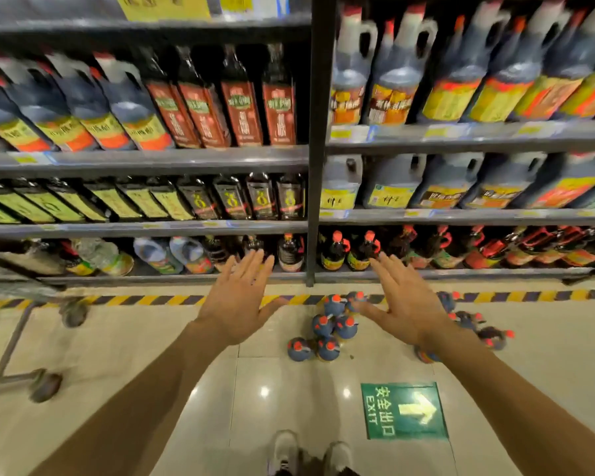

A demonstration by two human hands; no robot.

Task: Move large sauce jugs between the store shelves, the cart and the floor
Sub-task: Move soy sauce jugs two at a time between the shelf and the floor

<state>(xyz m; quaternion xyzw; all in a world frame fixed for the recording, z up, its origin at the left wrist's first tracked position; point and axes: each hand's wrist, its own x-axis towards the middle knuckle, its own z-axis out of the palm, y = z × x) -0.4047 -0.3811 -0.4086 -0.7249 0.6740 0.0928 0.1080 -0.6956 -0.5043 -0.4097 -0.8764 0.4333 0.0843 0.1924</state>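
Two pale shoes (pixel 311 455) show at the bottom edge of the frame, standing on glossy cream floor tiles (pixel 124 341) beside a green exit sticker (pixel 404 411). Both bare forearms reach up from the lower corners toward the middle. The left hand (pixel 236 304) and the right hand (pixel 404 305) are spread flat with fingers (pixel 382 266) splayed wide, holding nothing.

Between and just beyond the hands, a tight cluster of sauce jugs (pixel 330 328) stands on the floor, seen from above: dark rounded bodies with red caps. More of them sit to the right, partly hidden behind the right wrist (pixel 433 338). A yellow and black striped line (pixel 145 299) runs across the floor in front of the shelves (pixel 145 159).

The shelves fill the upper half of the frame, packed with dark bottles and big handled jugs bearing yellow and orange labels. A cart's frame and wheels (pixel 45 386) appear blurred at the left edge.
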